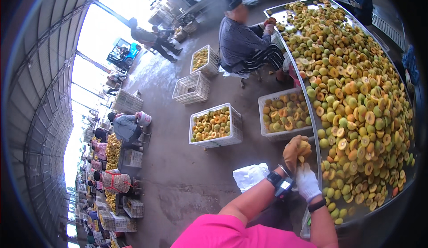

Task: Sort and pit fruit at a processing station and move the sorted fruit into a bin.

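Observation:
My left hand [294,152], in a tan glove, grips yellow stone fruit [304,148] beside the metal rim of a sorting table [317,157]. Just below it, my right hand [307,182] wears a white knitted glove. Its fingertips meet a small yellow fruit piece [301,159] under the left hand; whether they grip it is hard to make out. A heap of halved and whole green-yellow stone fruit [361,114] covers much of the table to the right. Some halves show pits or hollows.
A white plastic crate of fruit [262,121] stands against the table, and another filled crate [215,139] is on the floor. White sheeting [250,176] lies near my left forearm. A seated co-worker [244,40] works farther along the rim. A blue forklift [123,54] is far off.

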`<state>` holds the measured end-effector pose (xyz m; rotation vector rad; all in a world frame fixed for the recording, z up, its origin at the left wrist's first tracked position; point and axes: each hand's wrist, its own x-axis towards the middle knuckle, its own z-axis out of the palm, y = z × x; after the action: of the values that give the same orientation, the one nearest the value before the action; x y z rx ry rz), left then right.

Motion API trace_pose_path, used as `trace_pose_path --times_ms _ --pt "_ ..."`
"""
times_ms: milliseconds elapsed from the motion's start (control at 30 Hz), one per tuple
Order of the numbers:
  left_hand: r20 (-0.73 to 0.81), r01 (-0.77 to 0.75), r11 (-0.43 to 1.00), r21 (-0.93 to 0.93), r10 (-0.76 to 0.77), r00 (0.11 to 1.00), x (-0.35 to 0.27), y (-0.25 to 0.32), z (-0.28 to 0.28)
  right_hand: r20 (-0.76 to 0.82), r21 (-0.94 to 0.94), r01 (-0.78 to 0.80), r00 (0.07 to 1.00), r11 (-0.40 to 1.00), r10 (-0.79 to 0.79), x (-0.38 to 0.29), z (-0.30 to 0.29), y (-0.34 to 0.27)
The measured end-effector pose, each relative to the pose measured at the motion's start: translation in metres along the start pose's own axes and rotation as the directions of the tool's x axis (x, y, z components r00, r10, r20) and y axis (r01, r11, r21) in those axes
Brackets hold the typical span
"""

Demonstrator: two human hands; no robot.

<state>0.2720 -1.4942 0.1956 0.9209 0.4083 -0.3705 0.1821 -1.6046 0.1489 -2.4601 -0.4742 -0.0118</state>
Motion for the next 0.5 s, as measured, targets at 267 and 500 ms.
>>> trace_pose_path --times_ms 267,500 --pt "0.005 0.201 0.972 -0.124 -0.202 0.979 -0.001 -0.006 -0.020 0.525 0.851 -0.486 0.773 -0.200 0.356 -0.002 0.014 0.005" --pt "-0.012 0.149 0.957 -0.248 -0.157 0.988 0.025 -0.044 -0.032 -0.139 0.050 0.017 0.990 0.999 -0.010 -0.022 0.034 0.024"
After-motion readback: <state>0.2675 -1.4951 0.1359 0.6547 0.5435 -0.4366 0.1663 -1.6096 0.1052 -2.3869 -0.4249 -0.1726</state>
